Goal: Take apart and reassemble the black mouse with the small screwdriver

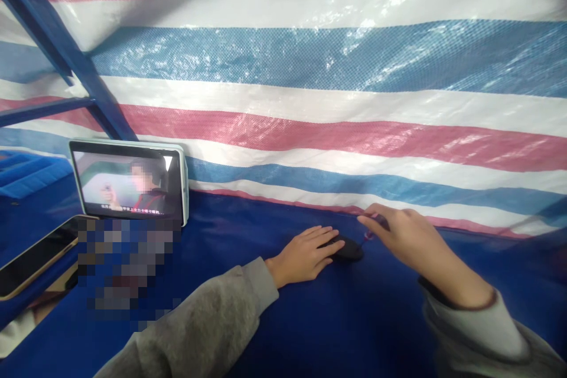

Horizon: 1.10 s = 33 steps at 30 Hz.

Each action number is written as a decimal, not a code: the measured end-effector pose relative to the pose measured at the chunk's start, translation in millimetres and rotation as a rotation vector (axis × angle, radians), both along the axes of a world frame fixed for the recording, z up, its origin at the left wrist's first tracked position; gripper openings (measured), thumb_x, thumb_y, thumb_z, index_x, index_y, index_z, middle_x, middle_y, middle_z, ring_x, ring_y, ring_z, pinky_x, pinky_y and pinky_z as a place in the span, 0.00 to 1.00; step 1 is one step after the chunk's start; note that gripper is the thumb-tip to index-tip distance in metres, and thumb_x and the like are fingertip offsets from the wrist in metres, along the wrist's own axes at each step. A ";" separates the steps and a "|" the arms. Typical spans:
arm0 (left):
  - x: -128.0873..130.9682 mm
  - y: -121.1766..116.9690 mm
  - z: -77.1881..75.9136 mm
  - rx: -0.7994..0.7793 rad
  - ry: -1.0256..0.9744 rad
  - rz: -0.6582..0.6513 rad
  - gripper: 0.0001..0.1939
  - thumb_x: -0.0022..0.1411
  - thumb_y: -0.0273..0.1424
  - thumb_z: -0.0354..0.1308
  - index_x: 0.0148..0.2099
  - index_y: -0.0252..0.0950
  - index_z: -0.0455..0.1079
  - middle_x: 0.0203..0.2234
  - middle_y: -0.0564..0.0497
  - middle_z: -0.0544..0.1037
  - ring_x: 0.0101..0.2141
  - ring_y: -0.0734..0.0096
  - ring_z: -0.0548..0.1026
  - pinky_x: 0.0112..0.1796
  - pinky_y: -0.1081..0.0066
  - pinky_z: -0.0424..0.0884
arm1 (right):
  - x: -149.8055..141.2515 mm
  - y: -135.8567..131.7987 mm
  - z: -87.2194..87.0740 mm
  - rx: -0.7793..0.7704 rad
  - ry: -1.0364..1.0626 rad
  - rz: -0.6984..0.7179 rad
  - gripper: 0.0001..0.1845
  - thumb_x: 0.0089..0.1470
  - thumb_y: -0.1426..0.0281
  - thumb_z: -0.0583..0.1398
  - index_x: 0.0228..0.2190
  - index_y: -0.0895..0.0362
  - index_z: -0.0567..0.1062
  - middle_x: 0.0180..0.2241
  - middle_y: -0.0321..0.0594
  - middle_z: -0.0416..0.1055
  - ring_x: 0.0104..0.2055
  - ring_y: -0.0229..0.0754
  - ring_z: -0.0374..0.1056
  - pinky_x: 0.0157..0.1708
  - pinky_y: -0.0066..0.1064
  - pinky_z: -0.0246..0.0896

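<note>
A black, rounded object that looks like a computer mouse (pixel 351 250) lies on the blue surface, partly covered by my left hand (pixel 309 254). The fingers of that hand stretch over its left side and hold it down. My right hand (pixel 401 236) is closed around the handle of a small purple screwdriver (pixel 368 236). Its thin shaft slants down to the right end of the mouse; whether the tip touches cannot be made out. Most of the handle is hidden inside my right hand.
A tablet (pixel 186 189) playing a video leans upright at the left. Beside it lies a phone (pixel 39 257). Farther left is a blue tray-like item (pixel 35 174). A striped plastic sheet (pixel 310 59) hangs behind, with a blue metal frame (pixel 84 71) at the left.
</note>
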State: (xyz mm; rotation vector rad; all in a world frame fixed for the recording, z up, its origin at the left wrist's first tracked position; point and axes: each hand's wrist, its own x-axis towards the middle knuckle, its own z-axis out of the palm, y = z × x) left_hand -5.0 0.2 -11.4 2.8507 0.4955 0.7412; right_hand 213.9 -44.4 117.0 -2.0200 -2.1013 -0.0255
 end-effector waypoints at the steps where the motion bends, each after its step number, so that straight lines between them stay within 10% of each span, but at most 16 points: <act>1: -0.1 -0.2 0.4 0.000 0.002 0.001 0.23 0.72 0.33 0.48 0.66 0.37 0.57 0.65 0.44 0.61 0.65 0.62 0.58 0.64 0.57 0.56 | 0.2 0.2 -0.1 0.001 0.002 -0.001 0.18 0.60 0.53 0.53 0.35 0.51 0.76 0.24 0.36 0.77 0.27 0.44 0.72 0.29 0.32 0.58; 18: -0.2 -1.0 3.3 0.009 0.009 0.004 0.23 0.72 0.33 0.49 0.66 0.36 0.58 0.64 0.44 0.62 0.65 0.62 0.58 0.64 0.58 0.56 | -6.6 -0.9 5.7 0.012 -0.025 0.054 0.16 0.60 0.66 0.48 0.36 0.53 0.75 0.34 0.40 0.79 0.33 0.44 0.73 0.33 0.33 0.58; 33: -0.1 -0.9 3.6 0.003 0.013 0.002 0.22 0.72 0.33 0.49 0.66 0.37 0.58 0.64 0.44 0.61 0.65 0.62 0.58 0.64 0.58 0.56 | -5.1 -1.4 5.6 -0.064 -0.012 -0.032 0.21 0.62 0.55 0.47 0.36 0.52 0.74 0.25 0.39 0.77 0.29 0.46 0.72 0.29 0.32 0.55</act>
